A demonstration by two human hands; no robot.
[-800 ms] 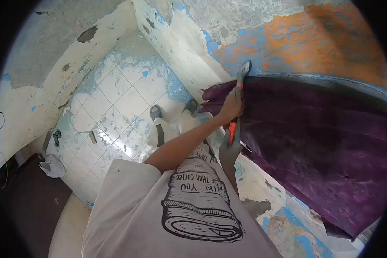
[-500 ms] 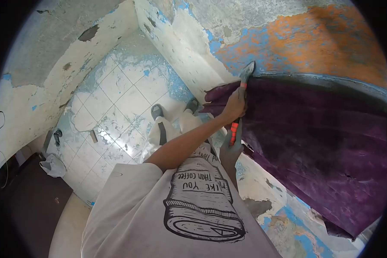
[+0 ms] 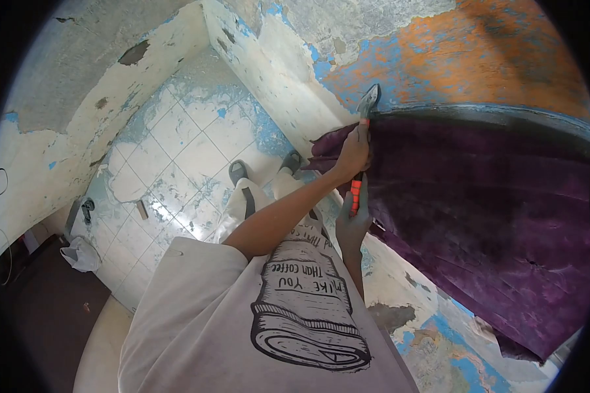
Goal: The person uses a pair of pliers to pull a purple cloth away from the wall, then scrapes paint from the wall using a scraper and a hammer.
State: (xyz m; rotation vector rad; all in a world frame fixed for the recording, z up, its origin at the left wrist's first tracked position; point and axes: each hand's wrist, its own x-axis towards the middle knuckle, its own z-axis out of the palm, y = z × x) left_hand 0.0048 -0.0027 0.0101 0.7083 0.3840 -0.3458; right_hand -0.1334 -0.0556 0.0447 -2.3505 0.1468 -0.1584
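Note:
A long-handled scraper with a red and black handle [image 3: 355,190] and a metal head [image 3: 369,100] reaches up from my hands. My left hand [image 3: 354,154] is wrapped round the handle just below the head. Lower down, my right hand [image 3: 353,226] grips the handle's red end. The metal head lies over the orange and blue peeling wall [image 3: 432,69], just above the edge of a dark purple sheet [image 3: 478,190]; whether it touches the wall I cannot tell.
Tiled floor [image 3: 177,141] with pale patches and debris lies at left, below peeling walls. My feet stand near the wall's base. A white plastic bag [image 3: 80,254] sits beside a dark brown surface [image 3: 59,308]. A small block [image 3: 142,209] lies on the tiles.
The scraper's head has moved a little left and up along the painted wall. Both hands have shifted slightly with it, keeping their grip.

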